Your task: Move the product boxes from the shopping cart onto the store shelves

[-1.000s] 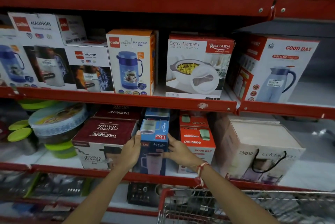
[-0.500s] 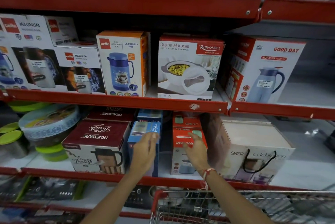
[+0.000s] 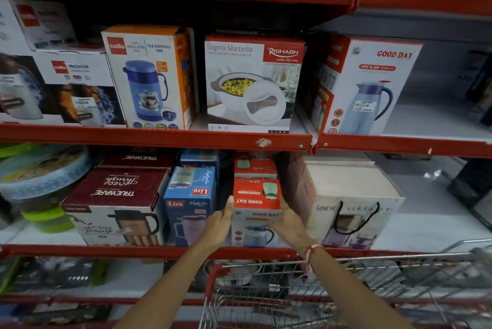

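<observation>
A small red and white Good Day box (image 3: 255, 204) stands on the lower shelf (image 3: 133, 251), between the blue Liza box (image 3: 190, 203) and a large Ganesh box (image 3: 354, 203). My left hand (image 3: 218, 222) presses flat against the Good Day box's left side. My right hand (image 3: 288, 222), with a red thread at the wrist, presses against its right side. The box is clamped between both palms and rests on the shelf. A second Good Day box (image 3: 254, 166) sits behind it. The shopping cart (image 3: 372, 272) is below my arms; its contents are blurred.
A maroon Trueware box (image 3: 117, 203) stands left of the Liza box, with plastic containers (image 3: 40, 176) further left. The upper shelf (image 3: 159, 139) holds Cello jug boxes, a Rishabh casserole box (image 3: 253, 83) and a big Good Day jug box (image 3: 372, 86). Bare shelf surface lies to the right.
Both hands let go of the blue Liza box, which stays on the lower shelf. They moved right and closed around the sides of the small Good Day box.
</observation>
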The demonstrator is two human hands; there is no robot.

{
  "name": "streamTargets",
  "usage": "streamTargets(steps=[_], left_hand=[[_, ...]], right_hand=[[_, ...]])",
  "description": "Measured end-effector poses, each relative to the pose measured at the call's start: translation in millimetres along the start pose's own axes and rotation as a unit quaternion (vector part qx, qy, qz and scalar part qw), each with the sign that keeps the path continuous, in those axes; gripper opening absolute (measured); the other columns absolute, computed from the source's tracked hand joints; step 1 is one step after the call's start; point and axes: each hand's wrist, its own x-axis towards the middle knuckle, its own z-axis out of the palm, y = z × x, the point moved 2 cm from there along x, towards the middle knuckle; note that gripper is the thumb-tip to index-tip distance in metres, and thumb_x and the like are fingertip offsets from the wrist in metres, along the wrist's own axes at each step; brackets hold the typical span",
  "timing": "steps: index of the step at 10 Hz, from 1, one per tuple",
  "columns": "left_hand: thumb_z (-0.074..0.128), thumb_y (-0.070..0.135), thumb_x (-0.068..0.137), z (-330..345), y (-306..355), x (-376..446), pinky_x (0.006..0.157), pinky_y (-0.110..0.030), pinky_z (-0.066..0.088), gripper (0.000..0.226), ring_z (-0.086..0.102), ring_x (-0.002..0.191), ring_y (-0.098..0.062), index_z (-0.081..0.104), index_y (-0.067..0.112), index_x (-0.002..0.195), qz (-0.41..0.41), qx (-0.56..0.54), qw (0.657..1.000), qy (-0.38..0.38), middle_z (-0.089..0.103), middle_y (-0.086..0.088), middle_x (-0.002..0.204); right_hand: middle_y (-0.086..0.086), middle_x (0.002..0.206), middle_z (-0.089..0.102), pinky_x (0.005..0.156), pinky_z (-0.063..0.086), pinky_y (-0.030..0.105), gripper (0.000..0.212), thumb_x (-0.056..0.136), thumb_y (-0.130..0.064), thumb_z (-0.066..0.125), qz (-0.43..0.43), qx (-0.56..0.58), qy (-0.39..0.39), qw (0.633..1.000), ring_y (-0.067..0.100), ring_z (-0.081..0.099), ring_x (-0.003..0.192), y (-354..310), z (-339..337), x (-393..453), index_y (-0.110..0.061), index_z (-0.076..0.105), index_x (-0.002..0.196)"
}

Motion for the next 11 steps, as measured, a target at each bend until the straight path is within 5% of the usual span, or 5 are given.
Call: streamTargets(steps=[2,4,6,8,11], left_hand=[[0.017,0.075,0.080,2,1,-9,0.079,-0.024,0.048,0.070,0.056,0.074,-0.004,0.062,0.023,0.091,0.005,0.048,0.999,0.012,0.066,0.001,0.083],[0.036,0.029,0.097,-33,71,-24,0.045,-0.008,0.037,0.036,0.047,0.047,0.000,0.058,0.016,0.072,0.266,0.147,0.916,0.263,0.050,0.012,0.054],[0.034,0.033,0.097,-82,140,15,0.110,-0.036,0.034,0.047,0.038,0.133,-0.019,0.033,0.013,0.140,0.312,0.064,0.884,0.341,0.041,-0.006,0.144],[0.009,0.071,0.081,-98,156,54,0.104,-0.045,0.037,0.081,0.044,0.127,-0.036,-0.004,0.026,0.147,0.170,0.104,0.964,0.179,0.047,-0.014,0.140],[0.016,0.058,0.091,-107,141,32,0.110,-0.045,0.028,0.063,0.033,0.136,-0.030,0.010,0.029,0.147,0.186,0.144,0.946,0.222,0.035,-0.008,0.148]], right_hand=[[0.006,0.119,0.064,0.097,0.053,0.039,0.067,0.082,-0.024,0.068,0.032,-0.042,0.025,0.998,0.024,0.063,0.111,4,7,-5,-0.031,0.034,0.139],[0.007,0.130,0.053,0.101,0.048,0.044,0.048,0.087,-0.023,0.061,-0.116,-0.106,0.233,0.960,0.026,0.052,0.118,-67,-34,-11,-0.018,0.046,0.133],[0.013,0.144,0.036,0.108,0.032,0.039,0.069,0.087,-0.018,0.060,-0.228,-0.009,0.263,0.938,0.029,0.032,0.134,-142,-94,27,-0.018,0.026,0.146],[0.022,0.148,0.034,0.105,0.042,0.048,0.114,0.079,-0.022,0.070,-0.161,-0.012,0.144,0.976,0.041,0.046,0.127,-157,-106,72,-0.031,-0.022,0.146],[0.024,0.139,0.039,0.103,0.039,0.041,0.099,0.084,-0.025,0.067,-0.152,-0.066,0.221,0.961,0.040,0.047,0.122,-147,-100,43,-0.029,-0.007,0.150]])
